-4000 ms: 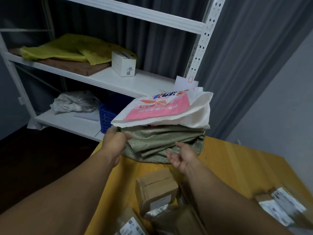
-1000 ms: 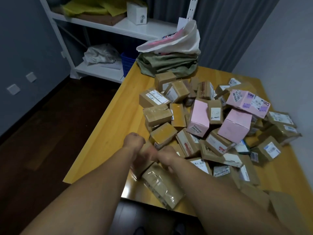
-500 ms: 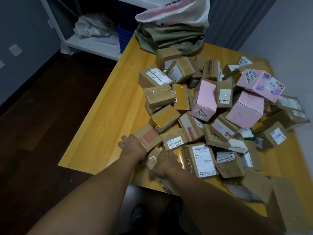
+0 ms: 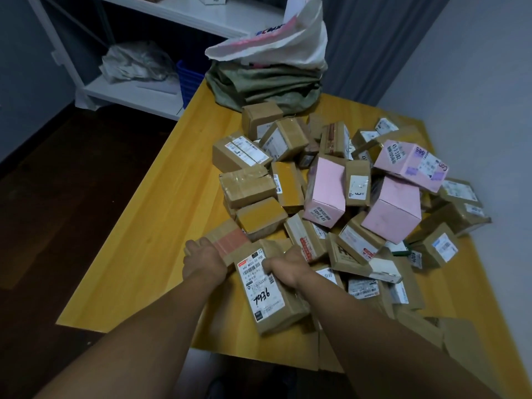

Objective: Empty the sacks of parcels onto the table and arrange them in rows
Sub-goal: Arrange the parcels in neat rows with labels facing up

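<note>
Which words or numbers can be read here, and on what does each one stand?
"1936": handwritten on the front brown parcel, on its label.
"Con", "45 3 3302": tilted pink box.
"38 4 3405": upside down, left pink box.
All other labels: too small or blurred.

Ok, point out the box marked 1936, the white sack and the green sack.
box marked 1936 point(image 4: 259, 289): head view, on its label.
white sack point(image 4: 299, 44): head view, on its raised flap.
green sack point(image 4: 264, 84): head view, on its folded front.
</note>
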